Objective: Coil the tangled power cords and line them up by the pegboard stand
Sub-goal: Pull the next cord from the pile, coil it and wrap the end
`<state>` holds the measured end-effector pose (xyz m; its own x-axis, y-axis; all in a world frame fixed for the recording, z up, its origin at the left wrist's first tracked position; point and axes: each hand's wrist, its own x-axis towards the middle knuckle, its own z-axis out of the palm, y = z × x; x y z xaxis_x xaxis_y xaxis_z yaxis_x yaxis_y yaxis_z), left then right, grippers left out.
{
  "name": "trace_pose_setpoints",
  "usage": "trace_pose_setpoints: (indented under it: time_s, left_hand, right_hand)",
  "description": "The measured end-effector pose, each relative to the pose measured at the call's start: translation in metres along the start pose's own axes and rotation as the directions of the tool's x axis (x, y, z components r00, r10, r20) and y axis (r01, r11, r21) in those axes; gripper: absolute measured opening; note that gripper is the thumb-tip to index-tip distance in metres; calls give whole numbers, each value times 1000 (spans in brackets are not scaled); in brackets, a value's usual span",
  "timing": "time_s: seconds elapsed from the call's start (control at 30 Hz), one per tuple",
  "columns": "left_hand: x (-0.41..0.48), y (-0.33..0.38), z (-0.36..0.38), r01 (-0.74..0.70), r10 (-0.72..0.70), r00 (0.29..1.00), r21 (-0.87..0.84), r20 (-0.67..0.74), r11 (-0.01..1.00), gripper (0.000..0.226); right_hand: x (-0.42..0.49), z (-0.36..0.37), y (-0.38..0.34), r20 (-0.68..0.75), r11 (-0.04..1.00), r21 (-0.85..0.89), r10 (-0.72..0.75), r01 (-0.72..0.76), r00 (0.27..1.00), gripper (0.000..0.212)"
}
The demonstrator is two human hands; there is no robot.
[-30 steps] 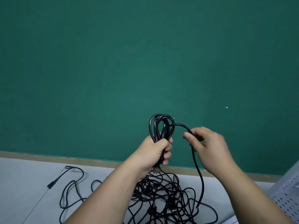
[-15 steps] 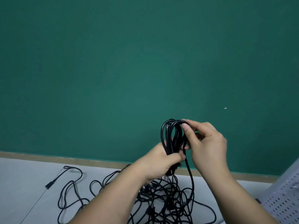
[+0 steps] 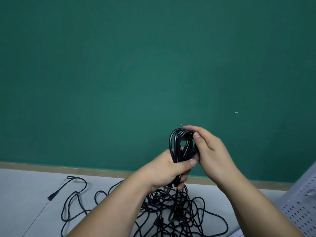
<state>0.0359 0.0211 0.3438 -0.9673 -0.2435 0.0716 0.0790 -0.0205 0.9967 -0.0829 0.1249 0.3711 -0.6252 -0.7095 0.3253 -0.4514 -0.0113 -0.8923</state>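
A black power cord coil (image 3: 177,146) stands upright in front of the green wall. My left hand (image 3: 168,171) grips its lower part, thumb across the strands. My right hand (image 3: 207,151) pinches the top loops of the same coil between thumb and fingers. Below both hands, a tangled pile of black cords (image 3: 172,214) lies on the grey floor, with one plug end (image 3: 51,197) trailing out to the left. The grey pegboard stand (image 3: 302,204) shows only partly at the right edge.
A green wall (image 3: 136,74) fills most of the view, with a tan baseboard (image 3: 51,168) along its foot. Grey floor tiles (image 3: 22,194) extend to the left of the cord pile.
My right hand brought the loose strand over to the coil and now pinches the top loops. The coil and both hands shifted slightly right.
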Motion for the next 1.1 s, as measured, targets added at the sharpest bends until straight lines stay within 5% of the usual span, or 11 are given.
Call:
trace_pose_setpoints:
  time_s: [0.23,0.37,0.5,0.6,0.73,0.87,1.1]
  left_hand:
    - [-4,-1,-1,104,-124,992,466,14,879,23]
    - [-1,0,10,38,-41,999,492,-5,870,26]
    - [4,-6,16,68,41,978,503,-203,862,25]
    - [0,-4,19,68,141,953,644,-268,762,42]
    - [-1,0,27,-6,269,940,780,-209,626,20]
    - [2,-9,18,16,158,973,734,-167,679,24]
    - [-2,-10,14,-49,95,993,493,-67,869,12]
  right_hand:
    - [-7,-6,-3,157,885,-452,-44,111,987,56]
    - [-5,-2,-1,11,904,-428,6,-1,1000,37]
    - [0,0,-3,-96,937,-348,7,-40,995,26]
    - [4,-3,-3,-147,964,-261,8,-47,989,22]
    - [4,-10,-2,-112,972,-231,-60,32,992,24]
    - [2,-17,4,59,959,-271,-66,80,996,20]
    - [7,-18,9,69,982,-130,-132,141,989,14]
